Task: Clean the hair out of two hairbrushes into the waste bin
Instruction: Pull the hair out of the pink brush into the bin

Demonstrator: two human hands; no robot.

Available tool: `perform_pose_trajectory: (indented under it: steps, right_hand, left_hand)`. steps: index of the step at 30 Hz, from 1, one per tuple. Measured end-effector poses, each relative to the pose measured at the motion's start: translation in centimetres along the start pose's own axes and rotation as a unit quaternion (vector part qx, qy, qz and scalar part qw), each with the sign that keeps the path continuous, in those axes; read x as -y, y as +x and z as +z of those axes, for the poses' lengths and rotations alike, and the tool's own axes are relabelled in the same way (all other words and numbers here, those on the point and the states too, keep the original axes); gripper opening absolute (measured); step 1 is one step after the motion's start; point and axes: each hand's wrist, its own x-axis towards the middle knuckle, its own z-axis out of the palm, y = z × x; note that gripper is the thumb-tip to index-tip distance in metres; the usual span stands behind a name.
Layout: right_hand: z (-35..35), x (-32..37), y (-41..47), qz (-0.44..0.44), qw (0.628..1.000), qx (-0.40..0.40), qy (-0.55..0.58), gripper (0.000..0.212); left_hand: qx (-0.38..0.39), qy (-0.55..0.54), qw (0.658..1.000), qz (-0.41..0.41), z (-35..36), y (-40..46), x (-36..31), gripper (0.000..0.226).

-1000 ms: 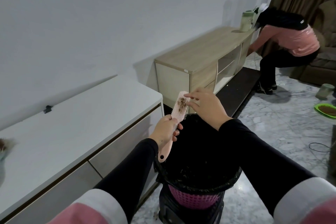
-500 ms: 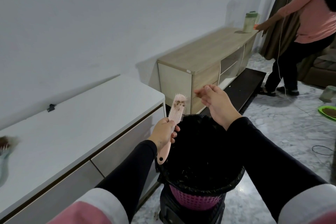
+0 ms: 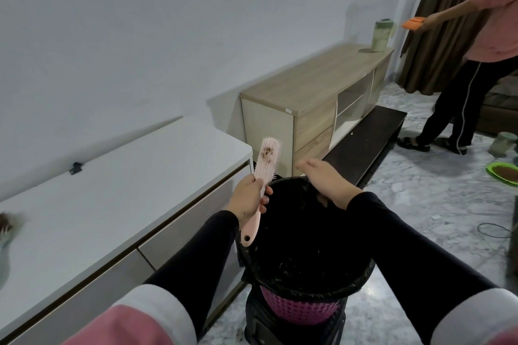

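Note:
My left hand (image 3: 249,196) grips a pink hairbrush (image 3: 265,163) by the neck, bristles up, with brown hair caught among them. It is held at the left rim of the waste bin (image 3: 301,311), a pink basket lined with a black bag. My right hand (image 3: 326,182) hovers over the bin's far rim, fingers flat and together, blurred; what it holds cannot be told. A second brush (image 3: 7,228) with brown hair lies blurred at the far left edge on the white cabinet (image 3: 112,204).
A wooden cabinet (image 3: 314,92) with a green jar (image 3: 381,35) stands behind the bin, a dark low board (image 3: 364,137) beside it. Another person (image 3: 476,70) stands at the right on the marble floor, holding something orange. A green dish (image 3: 504,172) lies on the floor.
My right hand left the brush bristles and moved right and down over the bin. The brush tilted more upright. The other person straightened up and reached out an arm.

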Motion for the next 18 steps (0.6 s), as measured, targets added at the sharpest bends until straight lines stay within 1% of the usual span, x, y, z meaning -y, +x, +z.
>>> perform_pose_trajectory:
  steps: [1, 3, 5, 6, 7, 9, 10, 12, 13, 14, 15, 16, 18]
  right_hand:
    - [0.2, -0.6, 0.1, 0.010, 1.000, 0.017, -0.016, 0.026]
    - [0.2, -1.6, 0.0, 0.048, 0.997, 0.050, -0.046, 0.029]
    - [-0.2, -2.6, 0.1, 0.059, 0.989, 0.069, -0.119, 0.026]
    - [-0.4, -2.9, 0.2, 0.048, 0.985, 0.057, -0.157, 0.026]
    - [-0.8, -2.9, 0.2, 0.031, 0.985, 0.022, -0.169, 0.026]
    - [-1.4, -2.4, 0.1, 0.018, 0.991, -0.048, -0.122, 0.018]
    - [-1.7, -1.9, 0.2, -0.001, 0.991, -0.084, -0.101, 0.014]
    - [-2.0, -0.8, 0.4, -0.060, 0.984, -0.135, -0.102, 0.016]
    - [-2.0, -0.3, 0.5, -0.097, 0.982, -0.140, -0.085, 0.009]
    - [-1.9, 0.3, 0.5, -0.134, 0.979, -0.135, -0.068, 0.010]
    - [-1.9, 0.8, 0.5, -0.171, 0.975, -0.130, -0.063, 0.015]
    - [-1.9, 1.1, 0.7, -0.199, 0.970, -0.124, -0.068, 0.019]
    - [-1.9, 1.2, 1.0, -0.238, 0.955, -0.120, -0.131, 0.025]
  left_hand:
    - [0.005, -0.001, 1.000, 0.003, 0.0, 0.0, -0.2, 0.034]
    - [0.004, -0.005, 1.000, 0.005, 0.0, 0.1, -0.4, 0.035]
    - [-0.001, -0.001, 1.000, 0.004, 0.0, 0.2, -0.6, 0.035]
    - [-0.001, 0.001, 1.000, 0.004, 0.0, 0.2, -0.7, 0.035]
    - [0.002, 0.002, 1.000, 0.003, 0.0, 0.1, -0.6, 0.034]
    - [0.009, 0.004, 1.000, -0.002, 0.0, -0.1, -0.5, 0.031]
    - [0.010, 0.007, 1.000, -0.004, 0.1, -0.2, -0.4, 0.030]
    - [0.004, 0.020, 1.000, 0.000, 0.4, -0.4, -0.1, 0.028]
    - [0.003, 0.025, 1.000, 0.005, 0.5, -0.5, 0.0, 0.028]
    - [0.004, 0.029, 1.000, 0.008, 0.7, -0.5, 0.1, 0.028]
    - [0.007, 0.033, 0.999, 0.009, 0.9, -0.6, 0.2, 0.027]
    - [0.009, 0.038, 0.999, 0.009, 1.0, -0.6, 0.2, 0.026]
    - [0.016, 0.046, 0.999, 0.010, 1.2, -0.7, 0.3, 0.025]
